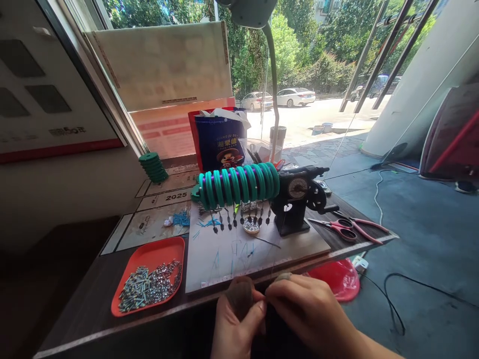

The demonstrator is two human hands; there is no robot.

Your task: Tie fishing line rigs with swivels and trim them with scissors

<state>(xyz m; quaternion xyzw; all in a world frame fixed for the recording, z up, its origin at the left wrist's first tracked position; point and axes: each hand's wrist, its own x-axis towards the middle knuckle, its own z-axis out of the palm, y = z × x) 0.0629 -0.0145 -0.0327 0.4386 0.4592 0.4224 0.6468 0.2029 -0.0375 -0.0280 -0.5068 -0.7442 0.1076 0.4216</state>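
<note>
My left hand [239,314] and my right hand [310,306] meet at the table's front edge. Thumb and fingers are pinched on each, the fingertips almost touching; whatever lies between them is too small to make out. Greyish coverings show on some fingers. Beyond them, a white board [224,269] carries thin blue strands [217,259]. A black hand-cranked winder [294,199] with a dial stands on it, bearing a row of green ring-shaped spools [239,184]. Small dark pieces [229,224] dangle below the spools. Behind these sits a small bowl of shiny bits [251,228].
At left, an orange tray [182,249] holds many small metal parts. Pink-handled scissors [342,230] and pliers [368,230] lie at right. A blue-and-red bag [220,142], stacked green spools [152,167] and a lamp arm [275,75] stand behind. A red plastic bag [337,279] hangs below.
</note>
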